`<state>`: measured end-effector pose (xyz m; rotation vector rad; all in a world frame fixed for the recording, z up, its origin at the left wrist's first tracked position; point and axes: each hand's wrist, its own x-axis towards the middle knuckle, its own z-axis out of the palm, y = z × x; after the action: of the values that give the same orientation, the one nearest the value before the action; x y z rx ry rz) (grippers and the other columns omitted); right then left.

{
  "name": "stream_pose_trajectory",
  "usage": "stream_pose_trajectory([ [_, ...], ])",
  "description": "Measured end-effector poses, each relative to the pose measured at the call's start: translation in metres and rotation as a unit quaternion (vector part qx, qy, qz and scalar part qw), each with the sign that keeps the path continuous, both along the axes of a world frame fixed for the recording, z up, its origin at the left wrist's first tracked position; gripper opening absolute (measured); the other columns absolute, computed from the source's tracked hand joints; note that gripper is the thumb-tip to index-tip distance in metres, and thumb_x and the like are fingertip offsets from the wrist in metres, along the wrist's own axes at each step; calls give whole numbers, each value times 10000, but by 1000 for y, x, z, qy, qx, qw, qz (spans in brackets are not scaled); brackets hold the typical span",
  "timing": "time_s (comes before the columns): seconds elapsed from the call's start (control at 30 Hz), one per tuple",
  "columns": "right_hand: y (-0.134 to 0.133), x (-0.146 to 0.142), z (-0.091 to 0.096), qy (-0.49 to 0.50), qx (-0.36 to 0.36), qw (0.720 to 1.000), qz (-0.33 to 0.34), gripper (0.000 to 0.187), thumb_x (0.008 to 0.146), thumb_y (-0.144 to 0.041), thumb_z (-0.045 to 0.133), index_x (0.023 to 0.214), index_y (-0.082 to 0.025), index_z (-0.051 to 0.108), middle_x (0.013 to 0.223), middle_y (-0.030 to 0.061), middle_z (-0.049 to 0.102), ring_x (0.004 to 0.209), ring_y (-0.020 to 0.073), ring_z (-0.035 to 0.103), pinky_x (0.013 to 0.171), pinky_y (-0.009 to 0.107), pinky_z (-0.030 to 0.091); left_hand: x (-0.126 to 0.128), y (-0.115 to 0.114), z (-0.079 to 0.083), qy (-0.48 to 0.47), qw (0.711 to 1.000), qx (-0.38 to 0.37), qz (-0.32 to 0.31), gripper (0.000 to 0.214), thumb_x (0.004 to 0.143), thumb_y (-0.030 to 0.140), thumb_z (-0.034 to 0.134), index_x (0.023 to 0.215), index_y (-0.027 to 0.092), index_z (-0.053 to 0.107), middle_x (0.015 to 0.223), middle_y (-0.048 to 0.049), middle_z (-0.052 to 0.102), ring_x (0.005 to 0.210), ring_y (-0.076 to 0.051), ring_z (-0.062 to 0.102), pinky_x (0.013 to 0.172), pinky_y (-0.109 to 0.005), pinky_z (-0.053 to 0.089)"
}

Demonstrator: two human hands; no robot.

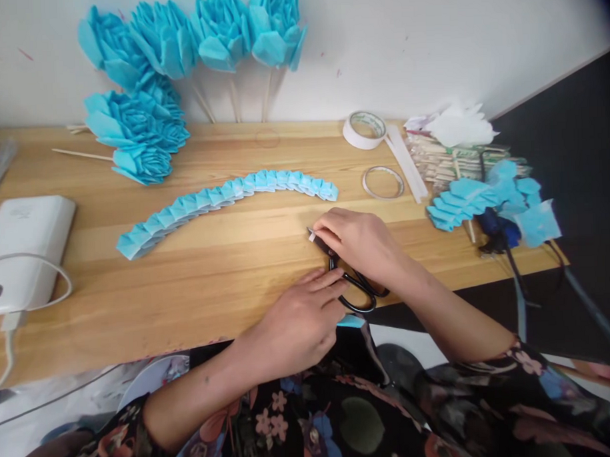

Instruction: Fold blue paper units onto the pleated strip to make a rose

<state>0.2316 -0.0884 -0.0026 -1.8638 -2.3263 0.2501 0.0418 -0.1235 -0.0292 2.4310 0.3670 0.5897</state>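
A pair of black-handled scissors lies near the table's front edge, tips pointing up and left. My right hand is bent over the blades, its fingertips pinched together at a small white piece of tape beside the tips. My left hand rests at the front edge with its fingers stretched out, the fingertips touching the scissors near the pivot and handles. Beyond both hands, a curved strip of folded light-blue paper lies across the table.
Blue paper flowers on sticks stand against the wall; others lie at left. A white power bank has a cable attached. Tape rolls, wooden sticks and blue folded pieces lie on the right.
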Motion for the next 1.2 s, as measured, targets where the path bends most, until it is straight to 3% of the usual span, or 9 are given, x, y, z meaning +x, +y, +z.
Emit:
stream_pose_trajectory([
  [0.23, -3, -5, -2, -70, 18, 997, 17, 216, 998, -226, 465, 890, -168, 642, 887, 72, 692, 700, 168, 598, 570, 295, 284, 2, 0, -1, 0, 1000, 12, 1, 168, 890, 145, 527, 959, 139, 680, 1306, -155, 686, 1375, -298, 539, 1163, -485, 463],
  [0.43, 3, 10, -15, 83, 36, 995, -52, 115, 915, -167, 515, 865, -183, 617, 868, 51, 691, 752, 162, 606, 658, 275, 382, 1, -1, -3, 1, 1000, 18, 3, 174, 878, 129, 532, 966, 139, 682, 1322, -157, 677, 1388, -294, 526, 1182, -482, 441],
  [0.63, -18, 12, 4, 391, -34, 903, -172, 125, 866, -303, 600, 822, -186, 599, 638, -41, 578, 493, 81, 482, 496, 225, 367, -1, -1, -3, 3, 1000, -1, -8, 163, 872, 102, 526, 914, 137, 679, 1400, -164, 626, 1429, -294, 473, 1214, -487, 395],
  [0.77, -36, 10, 21, 477, -50, 857, -190, 151, 837, -324, 657, 806, -193, 588, 629, -52, 573, 448, 60, 467, 452, 212, 364, -6, -2, 2, -21, 998, -59, -16, 140, 846, 82, 541, 790, 168, 636, 1495, -135, 546, 1465, -277, 425, 1231, -503, 360],
  [0.9, -62, 7, 40, 511, -35, 839, -185, 125, 868, -305, 657, 803, -219, 594, 622, -51, 590, 455, 67, 486, 455, 216, 389, -44, 3, 15, -79, 983, -163, 15, 130, 829, 82, 585, 761, 193, 587, 1426, -99, 620, 1379, -260, 540, 1145, -494, 464],
  [1.0, -85, -10, 48, 545, -84, 823, -136, 115, 895, -312, 650, 822, -234, 610, 632, -48, 612, 456, 68, 496, 456, 215, 406, -88, 16, 31, -169, 935, -260, 172, 111, 863, 132, 634, 838, 238, 610, 1265, -31, 727, 1213, -233, 669, 1033, -463, 547],
  [1.07, -92, -37, 42, 563, -217, 797, -44, 112, 889, -322, 663, 850, -220, 637, 660, -32, 642, 483, 78, 546, 453, 206, 427, -112, 27, 44, -243, 879, -274, 304, 142, 854, 159, 683, 787, 273, 633, 1085, 53, 775, 1068, -199, 719, 941, -410, 580],
  [1.13, -87, -79, 22, 550, -339, 761, 60, 137, 891, -335, 654, 886, -198, 648, 711, -21, 662, 544, 85, 598, 502, 200, 459, -126, 40, 60, -308, 856, -237, 340, 156, 798, 162, 752, 751, 283, 667, 981, 85, 774, 963, -192, 725, 888, -396, 579],
  [1.2, -75, -137, -8, 480, -385, 767, 184, 90, 880, -263, 656, 926, -186, 663, 798, -14, 687, 657, 86, 626, 598, 190, 467, -129, 56, 76, -340, 856, -191, 339, 155, 757, 125, 779, 745, 243, 679, 899, 49, 764, 877, -198, 707, 809, -386, 570],
])
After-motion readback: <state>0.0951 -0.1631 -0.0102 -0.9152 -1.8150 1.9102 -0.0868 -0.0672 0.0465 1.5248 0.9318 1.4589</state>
